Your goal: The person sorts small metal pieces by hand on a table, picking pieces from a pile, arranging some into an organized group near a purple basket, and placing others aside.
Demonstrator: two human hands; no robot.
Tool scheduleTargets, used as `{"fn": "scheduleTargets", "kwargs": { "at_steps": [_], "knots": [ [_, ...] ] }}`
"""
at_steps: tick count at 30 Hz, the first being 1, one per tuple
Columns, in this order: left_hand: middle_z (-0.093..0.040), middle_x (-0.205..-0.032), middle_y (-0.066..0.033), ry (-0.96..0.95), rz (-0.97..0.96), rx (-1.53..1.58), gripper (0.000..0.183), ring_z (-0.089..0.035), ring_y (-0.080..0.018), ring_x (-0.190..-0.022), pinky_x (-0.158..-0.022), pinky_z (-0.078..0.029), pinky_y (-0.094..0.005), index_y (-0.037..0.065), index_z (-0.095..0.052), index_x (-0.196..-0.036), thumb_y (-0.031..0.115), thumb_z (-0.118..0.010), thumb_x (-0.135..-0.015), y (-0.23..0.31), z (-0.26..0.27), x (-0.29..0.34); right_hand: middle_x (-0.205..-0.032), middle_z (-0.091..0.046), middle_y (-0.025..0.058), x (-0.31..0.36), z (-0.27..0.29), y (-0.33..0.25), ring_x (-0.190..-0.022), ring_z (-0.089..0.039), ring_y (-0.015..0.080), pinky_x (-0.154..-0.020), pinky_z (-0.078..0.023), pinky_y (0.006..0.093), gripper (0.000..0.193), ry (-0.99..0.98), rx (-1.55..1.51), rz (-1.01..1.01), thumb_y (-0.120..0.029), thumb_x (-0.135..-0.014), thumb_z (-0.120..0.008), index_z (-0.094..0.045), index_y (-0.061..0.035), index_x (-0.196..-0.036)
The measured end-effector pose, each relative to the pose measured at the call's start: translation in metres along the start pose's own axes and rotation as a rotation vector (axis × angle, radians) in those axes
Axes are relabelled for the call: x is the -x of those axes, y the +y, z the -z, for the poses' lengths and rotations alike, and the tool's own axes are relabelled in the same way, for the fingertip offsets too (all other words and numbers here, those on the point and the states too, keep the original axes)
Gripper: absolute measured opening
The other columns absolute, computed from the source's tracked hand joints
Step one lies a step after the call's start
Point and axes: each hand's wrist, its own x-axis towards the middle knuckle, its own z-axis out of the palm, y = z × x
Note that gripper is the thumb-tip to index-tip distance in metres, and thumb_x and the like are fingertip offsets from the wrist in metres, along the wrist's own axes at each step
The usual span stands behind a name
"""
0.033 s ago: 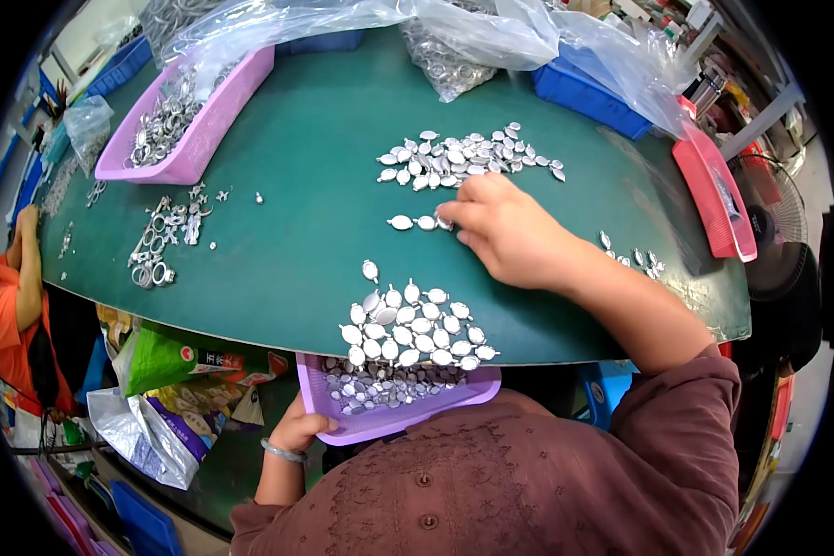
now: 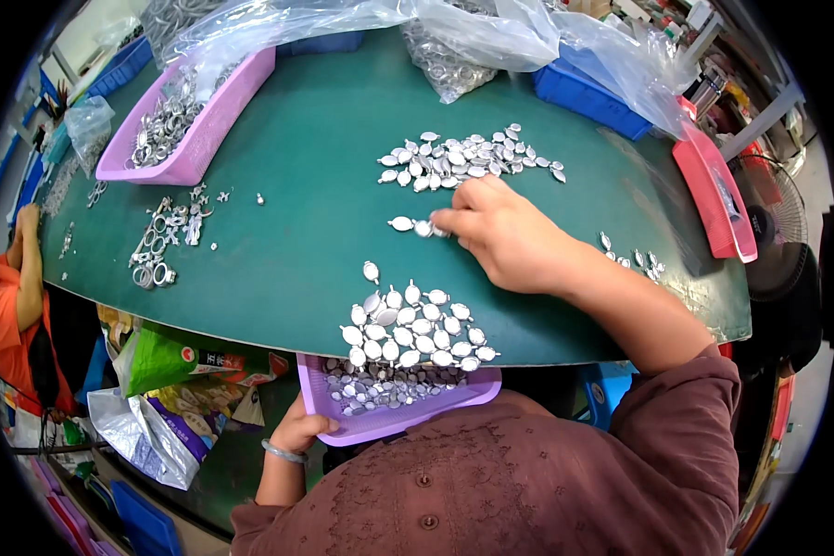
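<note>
My right hand (image 2: 496,232) rests on the green table (image 2: 296,167), fingertips touching a small silver oval piece (image 2: 423,228); another such piece (image 2: 401,223) lies just left of it. Behind the hand is a loose heap of silver oval pieces (image 2: 463,156). Near the table's front edge lies a neat cluster of the same pieces (image 2: 412,324). My left hand (image 2: 298,429) grips the rim of a purple tray (image 2: 389,422) held below the table edge, with several pieces in it.
A pink tray of metal rings (image 2: 181,125) stands at the back left, loose rings (image 2: 162,241) in front of it. Blue bins (image 2: 588,93), clear plastic bags (image 2: 454,37) and a red tray (image 2: 713,195) line the back and right. Another person in orange (image 2: 9,306) sits at left.
</note>
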Motion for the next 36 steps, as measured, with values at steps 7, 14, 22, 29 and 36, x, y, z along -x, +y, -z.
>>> {"fn": "scheduleTargets", "kwargs": {
  "at_steps": [7, 14, 22, 29, 36],
  "knots": [
    [-0.052, -0.109, -0.0083, 0.013, -0.008, 0.017, 0.073, -0.050, -0.0190, -0.097, -0.086, -0.041, -0.0300, -0.005, -0.037, -0.123, 0.006, -0.060, -0.054, -0.004, 0.000, 0.001, -0.094, -0.051, 0.0132, -0.017, 0.010, 0.012, -0.091, -0.046, 0.0284, -0.082, -0.040, 0.0341, 0.034, 0.058, 0.106, -0.073, 0.003, -0.071, -0.050, -0.062, -0.0021, -0.102],
    [-0.053, -0.107, -0.0087, 0.019, -0.029, 0.027, 0.071, -0.052, -0.0203, -0.097, -0.086, -0.041, -0.0307, -0.004, -0.041, -0.120, 0.006, -0.060, -0.053, -0.002, 0.000, -0.001, -0.091, -0.049, 0.0116, -0.015, 0.010, 0.015, -0.088, -0.046, 0.0289, -0.079, -0.040, 0.0351, 0.029, 0.051, 0.075, 0.010, 0.005, -0.073, -0.054, -0.063, -0.0074, -0.098],
    [-0.050, -0.112, -0.0096, -0.004, -0.019, 0.010, 0.076, -0.049, -0.0203, -0.101, -0.089, -0.039, -0.0312, -0.005, -0.035, -0.125, 0.007, -0.060, -0.054, 0.001, -0.003, -0.001, -0.093, -0.050, 0.0098, -0.041, 0.005, 0.022, -0.090, -0.046, 0.0275, -0.079, -0.040, 0.0357, 0.023, 0.098, 0.074, 0.029, 0.001, -0.069, -0.062, -0.063, -0.0068, -0.091],
    [-0.050, -0.112, -0.0097, 0.004, -0.031, 0.012, 0.076, -0.049, -0.0204, -0.101, -0.089, -0.039, -0.0312, -0.005, -0.036, -0.125, 0.007, -0.060, -0.054, -0.003, -0.001, 0.000, -0.087, -0.052, 0.0093, -0.051, 0.004, 0.015, -0.090, -0.047, 0.0273, -0.077, -0.041, 0.0361, 0.010, -0.036, 0.073, 0.029, -0.010, -0.069, -0.068, -0.061, -0.0040, -0.074],
    [-0.051, -0.112, -0.0094, 0.012, 0.006, 0.021, 0.076, -0.050, -0.0210, -0.101, -0.089, -0.039, -0.0316, -0.005, -0.036, -0.125, 0.006, -0.061, -0.054, -0.002, 0.000, 0.001, -0.079, -0.055, 0.0110, -0.061, 0.012, 0.012, -0.086, -0.050, 0.0295, -0.075, -0.042, 0.0380, 0.018, -0.185, 0.101, -0.122, -0.018, -0.073, -0.066, -0.059, -0.0026, -0.067]
  ]
}}
